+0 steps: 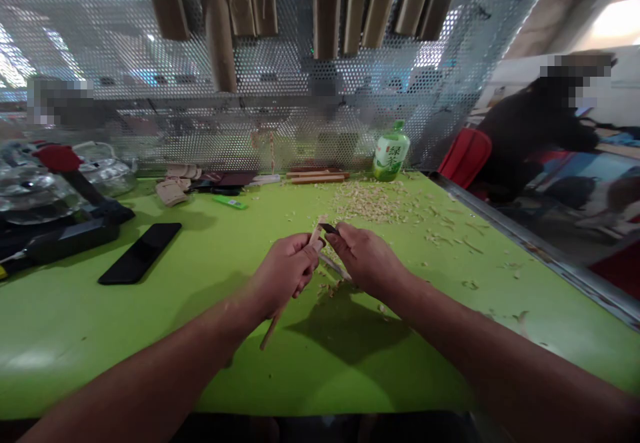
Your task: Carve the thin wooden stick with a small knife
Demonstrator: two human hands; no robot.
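My left hand [287, 266] is closed around a thin wooden stick [271, 331], whose pale upper end stands out above the fingers and whose darker lower end slants toward me. My right hand [367, 256] is closed on what looks like a carving knife [329, 228]; only its short dark front part shows, against or very near the stick's pale end. The palm hides the knife's handle. Between and below the hands, a narrow greyish strip [336, 267] slants, partly covered by my right hand. Small wood shavings [330, 289] lie beneath them.
More shavings [373, 201] cover the back right of the green table [225, 376]. A green tea bottle [391, 153], wooden strips [317, 177] and a green cutter [231, 202] lie toward the back. At left are a phone [141, 254] and a red-black tool [75, 176]. A person [525, 129] sits right.
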